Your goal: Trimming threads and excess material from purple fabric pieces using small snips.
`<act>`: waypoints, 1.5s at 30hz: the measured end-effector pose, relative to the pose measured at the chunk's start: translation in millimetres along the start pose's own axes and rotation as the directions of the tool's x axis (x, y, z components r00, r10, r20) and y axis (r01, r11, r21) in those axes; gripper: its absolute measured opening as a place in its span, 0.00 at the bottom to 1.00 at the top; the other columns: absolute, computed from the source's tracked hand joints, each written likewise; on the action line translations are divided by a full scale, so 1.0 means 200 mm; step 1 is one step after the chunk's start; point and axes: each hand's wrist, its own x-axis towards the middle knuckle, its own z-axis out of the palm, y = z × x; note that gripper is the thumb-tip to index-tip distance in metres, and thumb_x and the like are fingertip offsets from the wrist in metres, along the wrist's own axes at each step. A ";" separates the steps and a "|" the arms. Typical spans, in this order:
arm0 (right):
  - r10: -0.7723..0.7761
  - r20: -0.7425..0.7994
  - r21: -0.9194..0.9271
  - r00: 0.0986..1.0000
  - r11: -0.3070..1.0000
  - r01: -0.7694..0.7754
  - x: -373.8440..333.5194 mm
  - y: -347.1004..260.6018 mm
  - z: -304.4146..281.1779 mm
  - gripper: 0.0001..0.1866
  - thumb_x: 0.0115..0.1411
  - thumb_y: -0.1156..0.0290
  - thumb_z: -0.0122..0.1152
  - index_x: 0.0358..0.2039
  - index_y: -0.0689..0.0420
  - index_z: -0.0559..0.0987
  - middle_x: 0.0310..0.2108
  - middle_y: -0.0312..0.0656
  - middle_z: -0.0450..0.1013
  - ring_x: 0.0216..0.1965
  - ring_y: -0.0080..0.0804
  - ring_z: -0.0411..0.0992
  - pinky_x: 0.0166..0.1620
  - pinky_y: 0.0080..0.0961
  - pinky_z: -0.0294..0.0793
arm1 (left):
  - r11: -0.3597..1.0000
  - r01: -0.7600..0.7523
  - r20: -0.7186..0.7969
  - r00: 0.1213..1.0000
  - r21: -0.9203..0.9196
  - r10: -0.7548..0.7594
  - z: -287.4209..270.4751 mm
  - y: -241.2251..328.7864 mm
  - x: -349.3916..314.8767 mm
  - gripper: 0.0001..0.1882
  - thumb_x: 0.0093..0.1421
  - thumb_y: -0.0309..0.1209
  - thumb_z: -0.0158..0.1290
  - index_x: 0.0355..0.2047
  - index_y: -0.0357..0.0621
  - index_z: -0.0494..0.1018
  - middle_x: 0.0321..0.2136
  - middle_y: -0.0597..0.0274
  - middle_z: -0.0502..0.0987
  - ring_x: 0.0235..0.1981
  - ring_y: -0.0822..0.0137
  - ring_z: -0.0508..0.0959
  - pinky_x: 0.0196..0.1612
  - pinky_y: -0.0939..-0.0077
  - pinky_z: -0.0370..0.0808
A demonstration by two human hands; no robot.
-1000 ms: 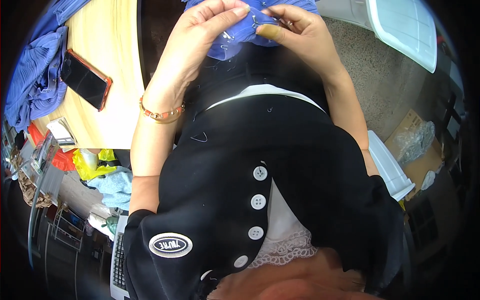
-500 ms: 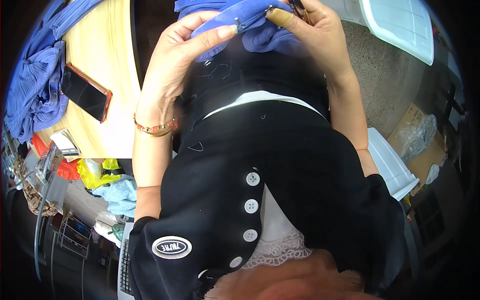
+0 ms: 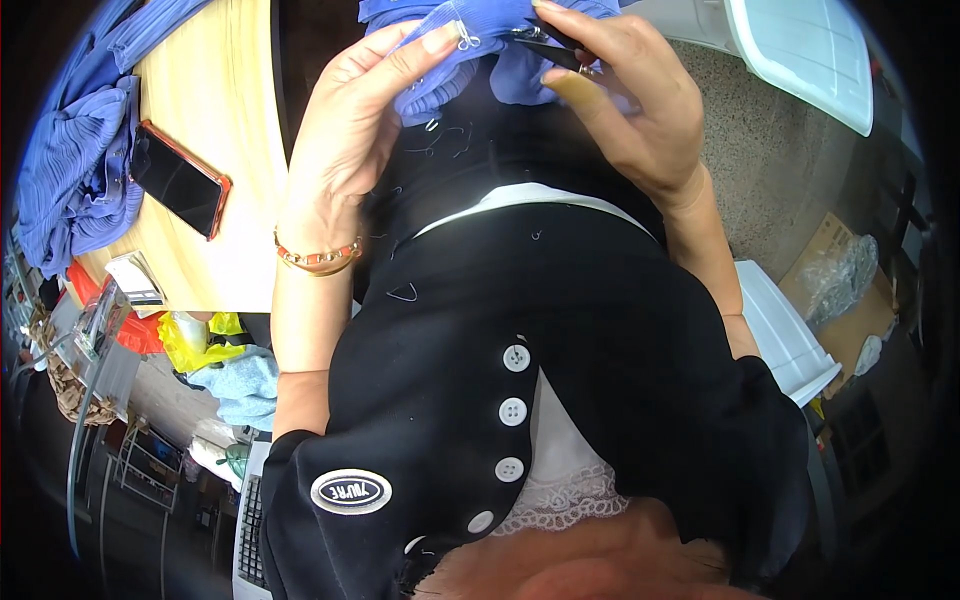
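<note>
At the top of the view, my left hand (image 3: 345,115) pinches the edge of a blue ribbed knit garment (image 3: 432,92). A small metal hook (image 3: 467,38) sits on the fabric beside my left thumb tip. My right hand (image 3: 650,105) holds small black thread snips (image 3: 552,52), their blades apart and pointing left at the garment's edge. Another small metal fitting lies by the blade tips; whether they touch it I cannot tell. Yellowish tape wraps my right thumb. The garment hangs over my black-clothed lap, and its far part is cut off by the picture's upper edge.
To the left, a light wooden table (image 3: 235,190) carries more blue knit garments (image 3: 75,190) and a phone (image 3: 180,182) in a red case. A white plastic bin (image 3: 800,60) stands at the upper right; another white container (image 3: 785,325) and cardboard (image 3: 845,350) lie lower right.
My right thumb has come away from the fabric, and the snips now show with blades spread toward its edge. My left thumb has shifted slightly up and left along the garment.
</note>
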 end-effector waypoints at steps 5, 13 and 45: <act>-0.014 -0.070 -0.026 0.997 1.000 0.012 0.01 -0.03 0.00 0.21 0.57 0.75 0.72 0.52 0.64 0.81 0.30 0.42 0.74 0.26 0.27 0.69 0.29 0.20 0.67 | 1.000 0.008 0.031 0.999 -0.029 -0.007 0.00 0.02 0.01 0.14 0.62 0.32 0.64 0.46 0.39 0.82 0.41 0.60 0.85 0.43 0.71 0.83 0.52 0.79 0.77; 0.039 0.018 0.065 0.999 0.997 -0.040 0.04 -0.06 -0.01 0.22 0.54 0.77 0.73 0.50 0.65 0.82 0.27 0.41 0.72 0.25 0.27 0.69 0.29 0.21 0.67 | 1.000 0.000 0.056 0.998 -0.030 0.002 0.00 0.02 0.00 0.18 0.68 0.34 0.57 0.53 0.36 0.76 0.45 0.56 0.83 0.45 0.68 0.84 0.50 0.76 0.81; 0.090 0.035 0.129 0.995 0.987 -0.094 0.04 0.00 0.03 0.20 0.57 0.77 0.72 0.51 0.62 0.82 0.29 0.36 0.74 0.26 0.21 0.70 0.30 0.20 0.68 | 1.000 0.029 -0.062 0.998 0.001 -0.029 -0.01 0.00 0.00 0.16 0.67 0.34 0.58 0.50 0.36 0.78 0.44 0.56 0.83 0.44 0.70 0.84 0.47 0.80 0.81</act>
